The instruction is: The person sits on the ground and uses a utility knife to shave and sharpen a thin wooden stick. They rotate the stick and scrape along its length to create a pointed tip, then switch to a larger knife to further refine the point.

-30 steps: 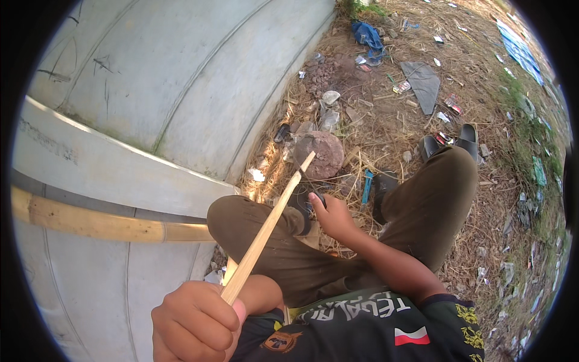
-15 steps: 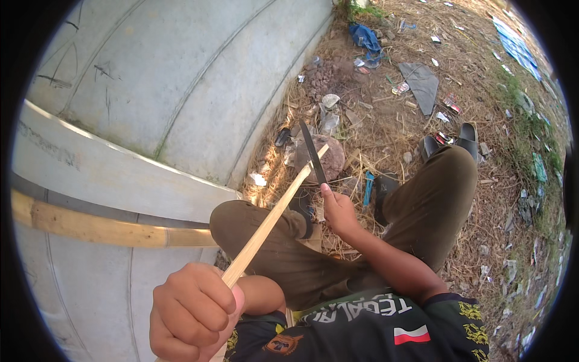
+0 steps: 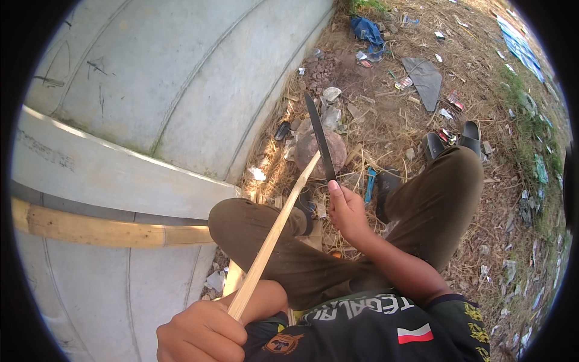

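My left hand [image 3: 202, 333], low in the picture, is wrapped round the near end of a pale bamboo strip [image 3: 271, 241]. The strip slants up and away to the right, and its far end narrows to a tip. My right hand [image 3: 348, 212] grips a long dark-bladed knife [image 3: 319, 136], the handle mostly hidden in the fingers. The blade points up and away, just right of the strip's tip; whether they touch I cannot tell. Beneath both lies a round reddish-brown block [image 3: 338, 154] on the ground, between my bent legs.
A grey concrete wall [image 3: 181, 78] stands on the left, with a bamboo pole [image 3: 96, 226] along it. Dark sandals [image 3: 469, 137] lie beyond my right knee. Dry straw and litter cover the ground, with a blue tool-like piece [image 3: 370, 184] near my foot and a blue cloth [image 3: 367, 33] farther off.
My left hand has moved down and nearer my body, drawing the strip back. The knife has risen and stands more upright, shifted slightly right of the strip's tip.
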Action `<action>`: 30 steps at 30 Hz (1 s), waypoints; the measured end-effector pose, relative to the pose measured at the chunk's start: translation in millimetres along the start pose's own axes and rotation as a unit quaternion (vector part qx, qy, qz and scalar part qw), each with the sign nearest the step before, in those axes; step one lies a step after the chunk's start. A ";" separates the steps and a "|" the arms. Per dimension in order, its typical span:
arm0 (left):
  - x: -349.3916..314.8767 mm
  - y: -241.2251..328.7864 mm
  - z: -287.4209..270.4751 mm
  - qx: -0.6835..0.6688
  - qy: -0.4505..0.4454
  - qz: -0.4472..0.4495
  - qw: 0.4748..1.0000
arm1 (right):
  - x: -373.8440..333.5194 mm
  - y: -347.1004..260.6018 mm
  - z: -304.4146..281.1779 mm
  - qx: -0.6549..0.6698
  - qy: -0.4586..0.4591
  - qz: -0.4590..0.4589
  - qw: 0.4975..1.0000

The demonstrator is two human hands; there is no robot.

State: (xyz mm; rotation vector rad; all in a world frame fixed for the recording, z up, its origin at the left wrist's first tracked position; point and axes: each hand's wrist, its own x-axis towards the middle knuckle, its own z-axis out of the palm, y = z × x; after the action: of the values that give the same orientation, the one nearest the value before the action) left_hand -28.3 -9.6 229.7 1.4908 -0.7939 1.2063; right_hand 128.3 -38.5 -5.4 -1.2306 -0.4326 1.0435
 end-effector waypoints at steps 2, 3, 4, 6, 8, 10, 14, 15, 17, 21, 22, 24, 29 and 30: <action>1.2 10.0 -1.1 0.008 -0.035 -0.063 0.997 | -2.3 -4.8 0.6 0.012 0.003 -0.009 1.000; 6.3 20.6 -4.9 0.020 -0.056 -0.129 0.990 | -4.1 -7.5 0.8 0.021 0.005 -0.005 1.000; 12.5 30.7 -8.3 0.035 -0.080 -0.193 0.977 | -5.4 -11.0 1.0 0.031 0.007 -0.003 1.000; 12.5 35.6 -9.6 0.041 -0.077 -0.203 0.975 | -9.1 -18.8 -0.3 0.026 0.009 -0.006 1.000; 8.6 34.3 -6.8 0.045 -0.043 -0.174 0.983 | -10.8 -21.7 -2.4 0.022 0.006 -0.009 1.000; 3.9 25.4 -5.1 0.047 0.000 -0.131 0.990 | -11.9 -22.3 -5.4 0.020 -0.001 -0.010 1.000; 8.7 8.3 2.8 0.039 0.045 -0.084 0.995 | -17.9 -29.2 -2.6 -0.001 0.008 -0.065 0.998; 7.1 7.5 3.7 0.043 0.053 -0.078 0.995 | -21.0 -27.6 -1.6 -0.050 0.016 -0.131 0.990; 6.0 4.4 7.3 0.043 0.061 -0.068 0.995 | -29.1 -21.5 -4.7 -0.090 0.006 -0.206 0.974; 6.0 3.9 13.3 0.048 0.077 -0.065 0.994 | -18.9 9.3 1.1 -0.138 -0.096 -0.112 0.979; 7.1 4.1 15.1 0.050 0.084 -0.068 0.993 | -13.9 13.9 4.6 -0.165 -0.125 -0.055 0.977; 8.8 6.5 19.8 0.058 0.100 -0.071 0.991 | -9.2 12.0 2.9 -0.181 -0.086 -0.064 0.978; 3.7 17.4 16.3 0.050 0.062 -0.114 0.990 | -27.7 -25.1 -6.3 -0.153 -0.008 -0.172 0.973; 1.7 18.6 14.8 0.053 0.058 -0.108 0.991 | -30.4 -21.3 -6.4 -0.128 -0.010 -0.171 0.977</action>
State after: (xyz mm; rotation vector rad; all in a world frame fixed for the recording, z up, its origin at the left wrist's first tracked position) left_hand -40.6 -28.6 237.1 1.5349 -0.4828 1.1741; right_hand 126.9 -66.8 19.4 -1.3150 -0.7837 0.7202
